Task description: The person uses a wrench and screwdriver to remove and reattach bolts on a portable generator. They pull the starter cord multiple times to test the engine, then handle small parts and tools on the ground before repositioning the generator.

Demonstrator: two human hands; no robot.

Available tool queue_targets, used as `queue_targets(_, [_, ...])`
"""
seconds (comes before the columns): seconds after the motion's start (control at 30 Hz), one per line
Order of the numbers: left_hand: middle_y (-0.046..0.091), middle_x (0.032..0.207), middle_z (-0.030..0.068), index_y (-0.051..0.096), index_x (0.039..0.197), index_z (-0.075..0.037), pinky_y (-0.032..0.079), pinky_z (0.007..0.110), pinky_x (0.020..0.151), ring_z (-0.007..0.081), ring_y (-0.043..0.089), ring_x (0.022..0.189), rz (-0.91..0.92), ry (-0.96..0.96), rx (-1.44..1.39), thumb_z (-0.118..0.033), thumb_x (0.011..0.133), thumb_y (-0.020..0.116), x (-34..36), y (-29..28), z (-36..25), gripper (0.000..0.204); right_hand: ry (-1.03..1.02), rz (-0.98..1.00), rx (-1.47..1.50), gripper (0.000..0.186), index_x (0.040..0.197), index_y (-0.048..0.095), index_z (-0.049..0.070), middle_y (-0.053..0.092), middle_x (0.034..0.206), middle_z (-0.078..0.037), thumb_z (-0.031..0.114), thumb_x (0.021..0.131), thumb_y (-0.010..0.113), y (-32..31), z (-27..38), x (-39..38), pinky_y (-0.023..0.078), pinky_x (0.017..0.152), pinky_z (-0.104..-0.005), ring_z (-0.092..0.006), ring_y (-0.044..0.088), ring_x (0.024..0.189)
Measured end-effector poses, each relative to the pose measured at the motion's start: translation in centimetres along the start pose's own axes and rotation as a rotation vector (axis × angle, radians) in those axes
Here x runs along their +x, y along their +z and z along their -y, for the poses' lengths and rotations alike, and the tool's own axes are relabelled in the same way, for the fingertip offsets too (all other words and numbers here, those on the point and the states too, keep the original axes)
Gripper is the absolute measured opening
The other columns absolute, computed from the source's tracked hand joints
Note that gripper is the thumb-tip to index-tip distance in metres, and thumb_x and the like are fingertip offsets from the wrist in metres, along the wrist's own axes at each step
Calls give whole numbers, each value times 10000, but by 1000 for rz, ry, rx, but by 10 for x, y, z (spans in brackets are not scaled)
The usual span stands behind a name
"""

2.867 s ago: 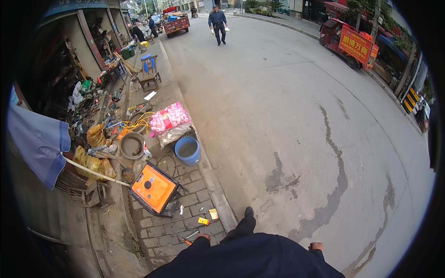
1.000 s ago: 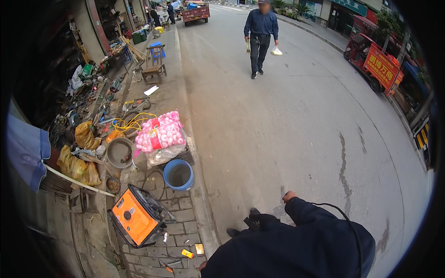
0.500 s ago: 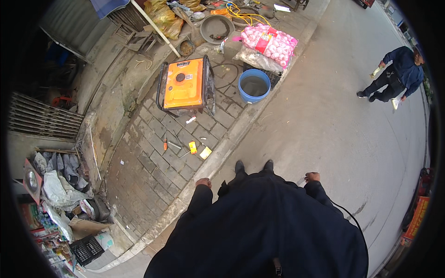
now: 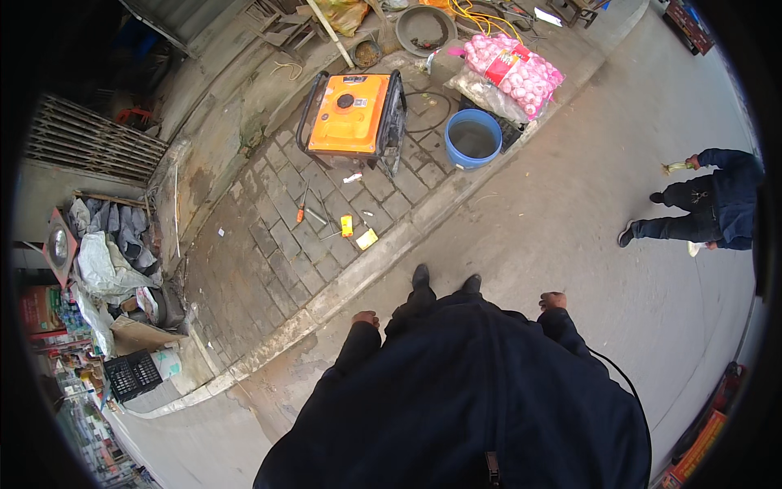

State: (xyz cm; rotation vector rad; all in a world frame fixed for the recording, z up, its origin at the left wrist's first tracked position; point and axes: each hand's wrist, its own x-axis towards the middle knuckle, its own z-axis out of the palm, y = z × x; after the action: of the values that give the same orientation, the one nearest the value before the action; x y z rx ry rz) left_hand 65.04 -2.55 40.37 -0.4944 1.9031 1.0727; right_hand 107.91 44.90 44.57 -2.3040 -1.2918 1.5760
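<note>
My left hand (image 4: 366, 318) hangs beside my left thigh near the curb, its fingers curled in, with nothing visible in it. On the other side, my right hand (image 4: 552, 301) hangs over the road with fingers bent. No object shows there, though the palm is hidden. Neither hand touches anything I can see. Ahead on the paving stands an orange portable generator (image 4: 350, 114) in a black frame. Before it lie a screwdriver (image 4: 300, 214) with an orange handle, a short metal cylinder (image 4: 316, 217), a small yellow object (image 4: 347, 226) and a yellow packet (image 4: 366, 239).
A blue bucket (image 4: 473, 140) of greyish liquid stands by the curb (image 4: 350, 287), near a pink net bag (image 4: 513, 73) of bulbs. A grey basin (image 4: 425, 31) is behind. At right a person (image 4: 709, 200) holds green-and-white stalks. Sacks (image 4: 106, 265) and a black crate (image 4: 133, 375) are at left.
The view has shifted, so the generator, bucket and tools sit higher. The person at right has walked nearer. Both my hands still hang at my sides.
</note>
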Motion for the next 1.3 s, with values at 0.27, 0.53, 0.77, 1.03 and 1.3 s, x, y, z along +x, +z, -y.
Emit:
queue_targets(0.27, [561, 652, 130, 690, 988, 65, 376, 354, 448, 225, 530, 517, -144, -187, -259, -71, 958, 541, -45, 26, -19, 203, -55, 68, -37, 160, 884, 710, -92, 675, 673, -176, 36, 807, 654, -6, 14, 12, 446, 433, -356, -226, 581, 476])
queue_targets(0.53, [600, 701, 130, 679, 1082, 73, 389, 369, 474, 224, 554, 562, 13, -139, -165, -82, 981, 491, -47, 27, 1, 263, -49, 62, -71, 186, 887, 720, -90, 674, 665, -173, 38, 789, 628, -13, 11, 15, 452, 439, -339, -207, 582, 482])
queue_targets(0.77, [567, 654, 100, 686, 1037, 36, 362, 360, 457, 221, 508, 520, -95, -191, -170, -107, 973, 491, -35, 28, 16, 250, -71, 143, -61, 155, 872, 702, -87, 667, 646, -166, 24, 783, 641, -10, 4, 25, 434, 419, -359, -219, 579, 468])
queue_targets(1.03, [730, 1228, 54, 716, 1230, -264, 542, 474, 947, 291, 679, 1172, 202, 332, 1539, -602, 906, 512, 3, 20, -1, 511, -55, -74, -286, 154, 740, 751, -18, 703, 623, -106, 108, 801, 688, -4, 4, 21, 543, 503, -355, -200, 661, 507])
queue_targets(1.3, [707, 1125, 84, 712, 1186, -180, 526, 456, 838, 280, 658, 1046, -18, -112, 379, -489, 928, 502, 16, 44, -54, 454, -3, -89, -343, 171, 774, 801, 63, 763, 755, -109, 161, 778, 661, 0, 21, 2, 606, 780, -358, -246, 762, 775])
